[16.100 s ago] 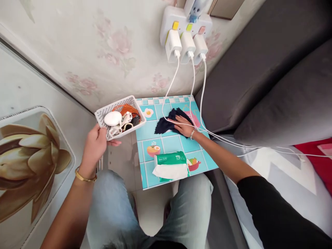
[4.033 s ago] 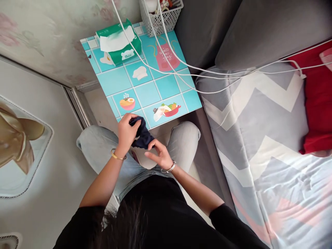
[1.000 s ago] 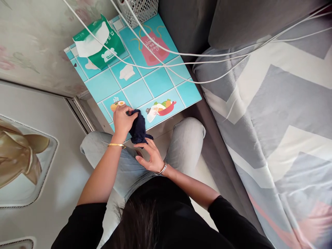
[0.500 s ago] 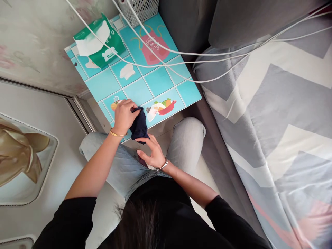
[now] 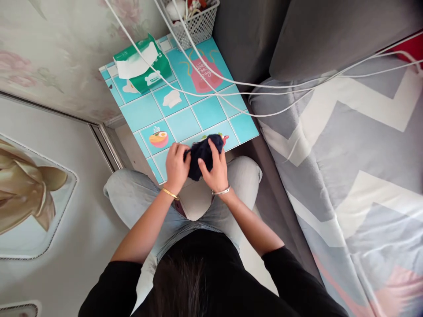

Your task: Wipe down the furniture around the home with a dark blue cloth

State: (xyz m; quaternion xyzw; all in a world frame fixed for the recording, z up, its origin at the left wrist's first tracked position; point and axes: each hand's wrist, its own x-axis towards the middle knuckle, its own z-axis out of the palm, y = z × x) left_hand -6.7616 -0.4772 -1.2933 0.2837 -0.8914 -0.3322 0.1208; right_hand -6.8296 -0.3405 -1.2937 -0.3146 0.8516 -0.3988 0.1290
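Note:
A small, crumpled dark navy cloth point(image 5: 201, 159) is held between my two hands over the near edge of the blue tile-print table point(image 5: 142, 113). At its left end, my left hand point(image 5: 177, 165) has its fingers closed on the fabric. From the right, my right hand point(image 5: 215, 169) grips the cloth, with the thumb on the near side and fingers curled over the far end. The cloth partly covers the printed pan picture. Its exact kind is hidden by the folds.
A green tissue pack point(image 5: 155, 75) lies at the table's back left. Behind it stands a grey perforated basket point(image 5: 198, 28) with items inside. White cables point(image 5: 231, 82) hang across the view above the table. A bed with a patterned cover point(image 5: 317, 176) borders the right side.
The cloth has moved right and is now stretched sideways rather than hanging toward me. My right hand has risen to its right end, and my left hand has moved right and nearer me.

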